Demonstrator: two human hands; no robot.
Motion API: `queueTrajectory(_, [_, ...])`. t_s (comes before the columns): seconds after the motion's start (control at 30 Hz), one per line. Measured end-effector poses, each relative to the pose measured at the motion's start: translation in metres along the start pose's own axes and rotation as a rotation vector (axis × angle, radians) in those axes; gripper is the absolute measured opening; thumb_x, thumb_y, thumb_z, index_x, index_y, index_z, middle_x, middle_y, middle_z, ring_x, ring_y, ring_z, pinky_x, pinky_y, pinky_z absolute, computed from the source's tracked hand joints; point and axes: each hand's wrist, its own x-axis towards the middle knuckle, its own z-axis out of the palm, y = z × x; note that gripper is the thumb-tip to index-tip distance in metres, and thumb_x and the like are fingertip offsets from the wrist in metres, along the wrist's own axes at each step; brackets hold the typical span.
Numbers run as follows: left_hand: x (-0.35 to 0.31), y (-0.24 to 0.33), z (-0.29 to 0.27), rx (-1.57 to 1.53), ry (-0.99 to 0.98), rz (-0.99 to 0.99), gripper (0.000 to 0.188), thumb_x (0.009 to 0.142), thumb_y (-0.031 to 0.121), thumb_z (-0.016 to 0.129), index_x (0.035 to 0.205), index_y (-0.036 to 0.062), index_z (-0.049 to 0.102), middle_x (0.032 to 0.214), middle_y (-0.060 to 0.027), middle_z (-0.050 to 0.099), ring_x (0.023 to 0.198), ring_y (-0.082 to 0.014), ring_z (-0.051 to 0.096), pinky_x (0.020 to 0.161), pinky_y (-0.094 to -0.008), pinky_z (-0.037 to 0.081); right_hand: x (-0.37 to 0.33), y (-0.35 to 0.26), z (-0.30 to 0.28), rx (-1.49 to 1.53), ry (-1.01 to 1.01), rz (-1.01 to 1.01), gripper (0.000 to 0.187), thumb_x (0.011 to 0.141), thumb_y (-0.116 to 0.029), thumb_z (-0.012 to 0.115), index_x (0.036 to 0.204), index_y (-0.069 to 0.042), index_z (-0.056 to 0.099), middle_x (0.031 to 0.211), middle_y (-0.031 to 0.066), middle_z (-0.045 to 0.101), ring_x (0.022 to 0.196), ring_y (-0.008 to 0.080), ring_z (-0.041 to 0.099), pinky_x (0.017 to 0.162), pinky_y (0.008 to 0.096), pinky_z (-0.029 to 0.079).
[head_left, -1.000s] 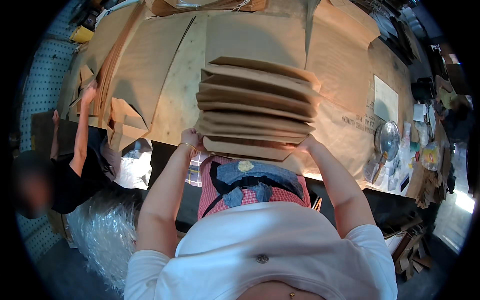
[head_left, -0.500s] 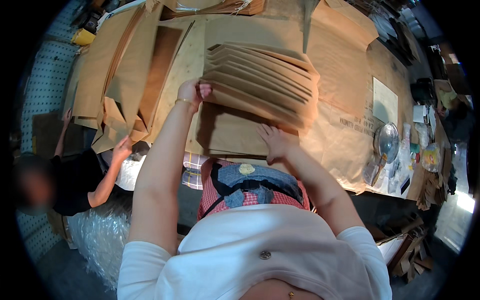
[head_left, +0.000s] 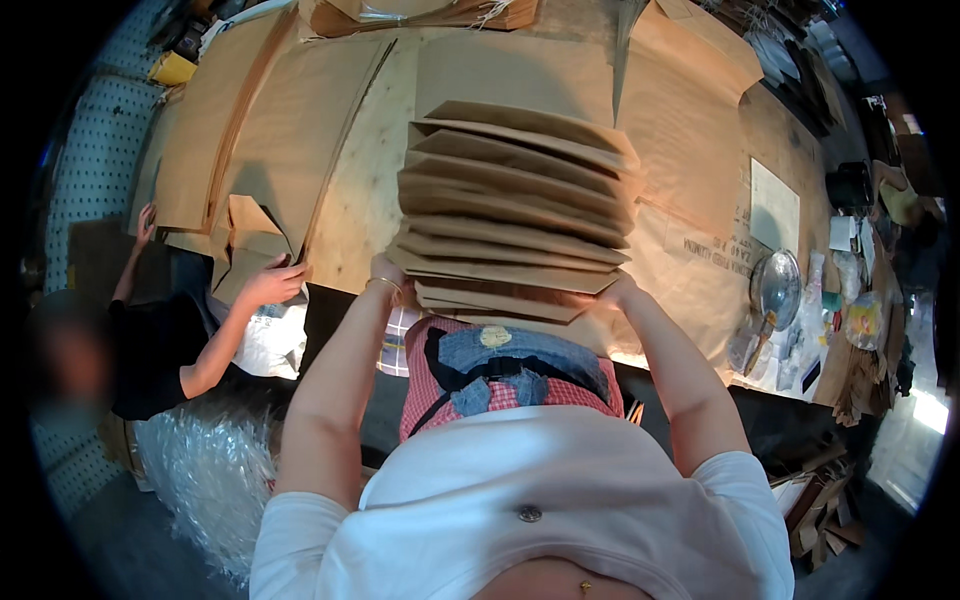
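A fanned stack of brown paper bags (head_left: 520,215), several folded layers deep, is held up above the near edge of the table in front of me. My left hand (head_left: 388,273) grips its near left corner, the fingers mostly hidden under the paper. At the near right corner my right hand (head_left: 616,290) is closed around the edge, thumb side showing. The lower layers sit close together, while the upper ones gape apart.
More brown paper sheets (head_left: 690,140) cover the table to the right, beside a metal bowl (head_left: 777,285) and a brush (head_left: 762,335). At the left a co-worker's hand (head_left: 275,282) is near a folded paper bag (head_left: 250,240). Clear plastic wrap (head_left: 205,460) is bundled below.
My right hand has gone from lying flat on the lower bags to gripping the stack's right corner. The stack has come nearer and been gathered together. The co-worker's raised sheet now lies down.
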Motion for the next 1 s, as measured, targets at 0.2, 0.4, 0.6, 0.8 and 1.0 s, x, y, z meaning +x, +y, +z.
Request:
queueTrajectory(0.2, [-0.001, 0.094, 0.022, 0.013, 0.066, 0.068, 0.02, 0.085, 0.001, 0.038, 0.074, -0.0017, 0.055, 0.06, -0.0142, 0.055, 0.041, -0.024, 0.053, 0.036, -0.0344, 0.045, -0.136, 0.071, 0.156, -2.236, 0.181, -0.378, 0.029, 0.082, -0.037, 0.057, 0.097, -0.015, 0.068, 0.084, 0.0141, 0.066, 0.085, 0.0325, 0.062, 0.077, 0.0413, 0.048])
queueTrajectory(0.4, [0.071, 0.138, 0.03, -0.479, 0.026, -0.066, 0.013, 0.095, 0.015, 0.041, 0.099, 0.0043, 0.047, 0.072, -0.0134, 0.06, 0.053, -0.0204, 0.057, 0.043, -0.0286, 0.05, -0.032, 0.099, 0.163, -2.492, 0.355, -0.843, 0.079, 0.064, -0.043, 0.074, 0.13, -0.009, 0.047, 0.134, 0.017, 0.042, 0.122, 0.0309, 0.041, 0.101, 0.0357, 0.034])
queueTrajectory(0.6, [0.023, 0.089, 0.017, -0.049, 0.03, 0.405, 0.029, 0.092, 0.029, 0.054, 0.101, 0.0032, 0.046, 0.077, -0.012, 0.06, 0.064, -0.0185, 0.061, 0.056, -0.0302, 0.052, -0.022, 0.001, 0.207, -2.054, -0.109, -0.074, 0.056, 0.064, -0.03, 0.072, 0.112, -0.004, 0.061, 0.106, 0.0121, 0.062, 0.095, 0.0217, 0.056, 0.083, 0.0307, 0.044])
queueTrajectory(0.8, [-0.003, 0.005, -0.025, 0.083, -0.009, 0.064, 0.02, 0.086, 0.028, 0.063, 0.084, 0.0093, 0.057, 0.07, 0.0003, 0.05, 0.06, -0.0109, 0.047, 0.053, -0.0245, 0.041, -0.022, -0.024, 0.201, -1.982, -0.094, -0.063, 0.041, 0.081, -0.036, 0.065, 0.058, -0.009, 0.044, 0.054, -0.0019, 0.041, 0.054, 0.01, 0.037, 0.048, 0.0297, 0.033])
queueTrajectory(1.0, [-0.001, -0.024, -0.023, -0.006, 0.001, -0.029, 0.016, 0.084, 0.005, 0.054, 0.069, 0.0082, 0.05, 0.058, 0.0006, 0.045, 0.044, -0.011, 0.044, 0.036, -0.0257, 0.035, -0.028, -0.001, 0.107, -2.487, 0.204, -0.086, 0.034, 0.081, -0.037, 0.061, 0.096, -0.007, 0.058, 0.087, 0.0135, 0.06, 0.081, 0.0248, 0.057, 0.071, 0.0352, 0.046])
